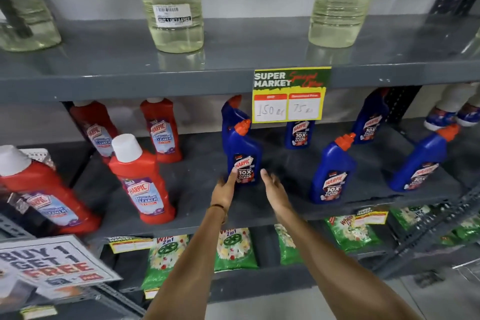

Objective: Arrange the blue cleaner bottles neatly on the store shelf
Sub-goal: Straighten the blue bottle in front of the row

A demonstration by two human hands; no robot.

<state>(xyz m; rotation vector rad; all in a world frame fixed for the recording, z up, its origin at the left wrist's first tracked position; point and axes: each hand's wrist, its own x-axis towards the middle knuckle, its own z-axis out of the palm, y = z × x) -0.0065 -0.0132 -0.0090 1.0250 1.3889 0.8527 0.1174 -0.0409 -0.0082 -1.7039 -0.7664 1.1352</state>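
Several blue cleaner bottles with orange caps stand on the grey middle shelf (197, 189). The nearest one (242, 153) stands upright at the centre. My left hand (225, 187) touches its lower left side with the fingertips. My right hand (272, 187) is open just right of its base, a small gap away. Another blue bottle (232, 112) stands right behind it. Two more front bottles (333, 171) (420, 163) lean to the right. Two stand at the back (298, 135) (371, 117), one partly hidden by the price tag.
Red cleaner bottles (141, 179) fill the shelf's left part. A yellow price tag (291, 95) hangs from the upper shelf, which carries clear bleach bottles (172, 8). Green packets (235, 247) lie on the shelf below. A "Buy 1 Get 1 Free" sign (52, 260) is at bottom left.
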